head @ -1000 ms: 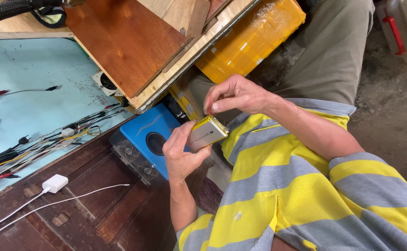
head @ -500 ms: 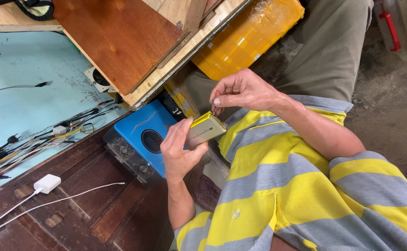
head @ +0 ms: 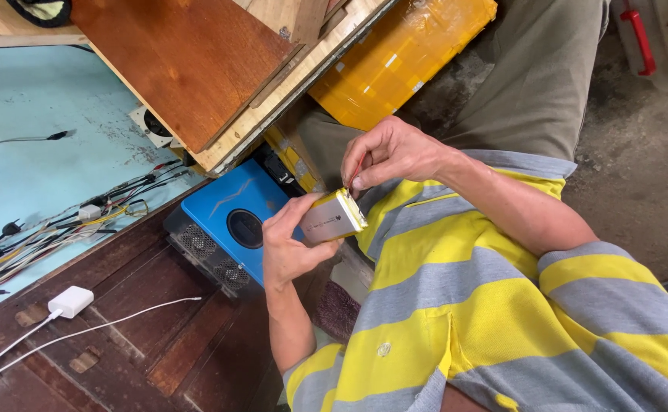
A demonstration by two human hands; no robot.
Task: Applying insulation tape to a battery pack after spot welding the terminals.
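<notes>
Silver pouch cell [head: 331, 219] gripped by left hand [head: 292, 244], right hand [head: 395, 152] pinching red wire [head: 356, 169] (top edge), blue box [head: 236, 217] just beside

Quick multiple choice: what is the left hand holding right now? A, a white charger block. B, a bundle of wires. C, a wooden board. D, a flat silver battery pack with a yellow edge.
D: the left hand grips the flat silver battery pack, while the right hand pinches a thin red wire at its yellow end; the white charger lies untouched on the wooden floor.
</notes>
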